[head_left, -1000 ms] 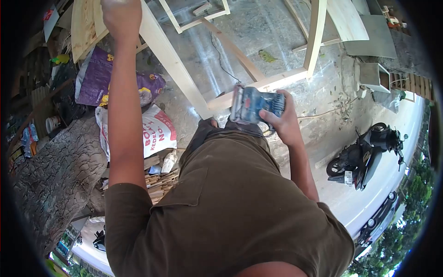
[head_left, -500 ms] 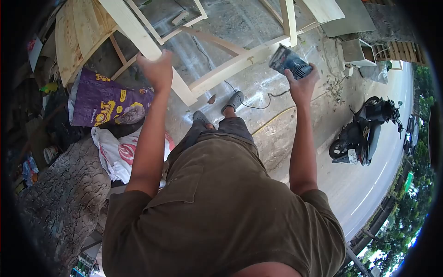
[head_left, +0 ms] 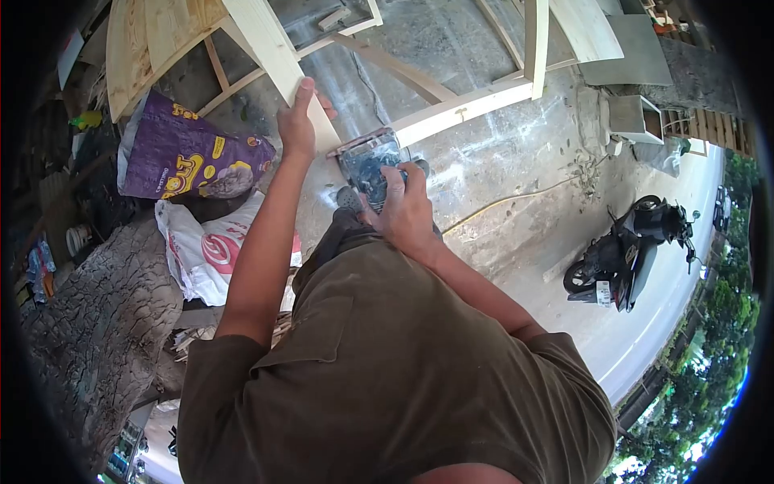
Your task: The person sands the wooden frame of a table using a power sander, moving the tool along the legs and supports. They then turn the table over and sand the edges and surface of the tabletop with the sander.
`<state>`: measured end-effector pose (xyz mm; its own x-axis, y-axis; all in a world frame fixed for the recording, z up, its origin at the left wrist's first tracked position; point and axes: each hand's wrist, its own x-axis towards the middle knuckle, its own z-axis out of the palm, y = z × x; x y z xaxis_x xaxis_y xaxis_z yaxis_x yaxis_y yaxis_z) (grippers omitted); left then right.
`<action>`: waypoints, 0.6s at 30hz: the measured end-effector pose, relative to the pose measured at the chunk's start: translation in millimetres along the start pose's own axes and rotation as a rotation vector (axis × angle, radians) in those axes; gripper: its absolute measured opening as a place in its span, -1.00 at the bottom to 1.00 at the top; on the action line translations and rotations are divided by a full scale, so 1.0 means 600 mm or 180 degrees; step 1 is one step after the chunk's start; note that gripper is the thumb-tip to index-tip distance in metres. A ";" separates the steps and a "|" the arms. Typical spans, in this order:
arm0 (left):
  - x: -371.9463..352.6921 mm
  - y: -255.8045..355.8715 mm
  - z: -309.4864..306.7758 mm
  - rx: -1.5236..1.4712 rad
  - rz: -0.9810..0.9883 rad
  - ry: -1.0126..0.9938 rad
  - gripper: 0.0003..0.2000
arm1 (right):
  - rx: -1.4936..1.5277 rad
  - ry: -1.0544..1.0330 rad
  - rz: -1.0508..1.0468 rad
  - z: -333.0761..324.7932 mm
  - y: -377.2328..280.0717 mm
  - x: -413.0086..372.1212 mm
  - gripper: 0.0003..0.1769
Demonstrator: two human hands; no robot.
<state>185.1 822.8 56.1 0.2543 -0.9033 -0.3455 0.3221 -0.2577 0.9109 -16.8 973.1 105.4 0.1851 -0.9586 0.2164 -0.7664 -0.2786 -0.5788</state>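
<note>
My right hand (head_left: 405, 208) is wrapped round a blue electric sander (head_left: 371, 165), dusty on its body. The sander's flat face rests against the near end of a pale wooden frame, where two boards meet at a corner. My left hand (head_left: 300, 123) grips the left board (head_left: 278, 60) a little above that corner, thumb on top and fingers round the far edge. From the corner the front board (head_left: 463, 111) runs off to the right, up to an upright post (head_left: 535, 48).
On the left, a purple printed sack (head_left: 193, 153) and a white plastic sack (head_left: 214, 250) lie by a rough tree trunk (head_left: 101, 347). A parked motorcycle (head_left: 633, 250) stands at right beside the road. A yellow cord (head_left: 500, 199) crosses the concrete floor.
My right hand has brought the sander from the right, in the air, leftward and down to the frame's corner. My left hand has slid slightly down the board.
</note>
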 end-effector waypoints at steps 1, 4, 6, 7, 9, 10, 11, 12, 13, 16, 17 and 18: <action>-0.008 0.005 0.003 0.0106 -0.0014 0.0073 -0.38 | 0.0031 0.0166 0.0230 0.000 0.013 0.000 -0.06; -0.017 0.004 0.016 0.0334 0.0023 0.0177 -0.36 | 0.0154 0.0815 0.0867 -0.028 0.075 0.010 -0.10; -0.030 0.000 0.015 0.0568 0.0069 0.0205 -0.33 | -0.0115 0.0875 0.1395 -0.049 0.136 0.013 -0.06; -0.037 -0.005 0.016 0.0693 0.0126 0.0228 -0.30 | -0.0071 0.0839 0.1635 -0.070 0.163 0.022 -0.05; -0.037 -0.023 0.008 0.1439 0.0567 0.0281 -0.26 | -0.0174 0.0888 0.1823 -0.111 0.236 0.041 -0.02; -0.032 -0.038 -0.013 0.2061 0.0944 0.0326 -0.25 | -0.0319 0.0951 0.1773 -0.126 0.284 0.048 0.00; -0.036 -0.048 -0.021 0.2689 0.1320 0.0379 -0.24 | -0.0418 0.1019 0.1765 -0.142 0.335 0.056 0.02; -0.053 -0.039 -0.012 0.2808 0.0986 0.0423 -0.28 | -0.0504 0.1084 0.1763 -0.157 0.385 0.063 0.05; -0.071 -0.016 -0.002 0.2930 0.0668 0.0470 -0.33 | -0.0493 0.1151 0.1897 -0.173 0.433 0.071 0.07; -0.100 -0.022 0.007 0.3682 0.2057 0.1152 -0.37 | -0.0095 0.1403 0.2329 -0.214 0.544 0.097 0.11; -0.097 -0.032 0.013 0.3908 0.2946 0.1485 -0.36 | 0.0052 0.1417 0.2349 -0.219 0.564 0.098 0.11; -0.106 -0.032 0.049 0.4320 0.2813 0.1318 -0.30 | 0.0191 0.1396 0.2365 -0.224 0.580 0.096 0.10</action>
<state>136.1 874.9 67.3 0.1936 -0.8346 0.5157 -0.9562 -0.0428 0.2897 -355.1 828.8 22.1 -0.6147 -0.7877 0.0421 -0.5584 0.3968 -0.7285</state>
